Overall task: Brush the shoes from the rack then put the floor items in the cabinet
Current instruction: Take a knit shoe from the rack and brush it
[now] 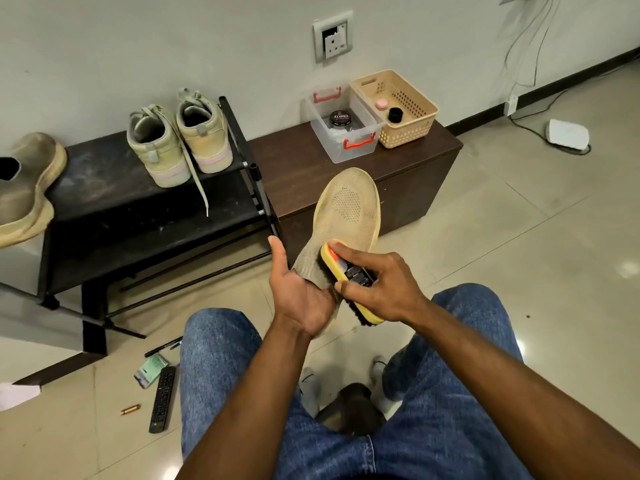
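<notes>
Right hand (374,282) fingers grip the brush (349,282) on the knit shoe (349,209); left hand (298,289) cups its heel, fingers hidden; remote (162,398) and pen (162,346) litter the floor.

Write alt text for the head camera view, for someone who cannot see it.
A seated person's left hand holds a beige knit shoe while the right hand grips a yellow shoe brush against its ankle. A shoe rack with more shoes stands left; a remote control and pen lie on the floor.

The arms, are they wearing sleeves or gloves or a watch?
No. Both forearms are bare all the way to the picture's edge, with no sleeves showing. The left hand and the right hand have no gloves, rings, watch or bands.
</notes>
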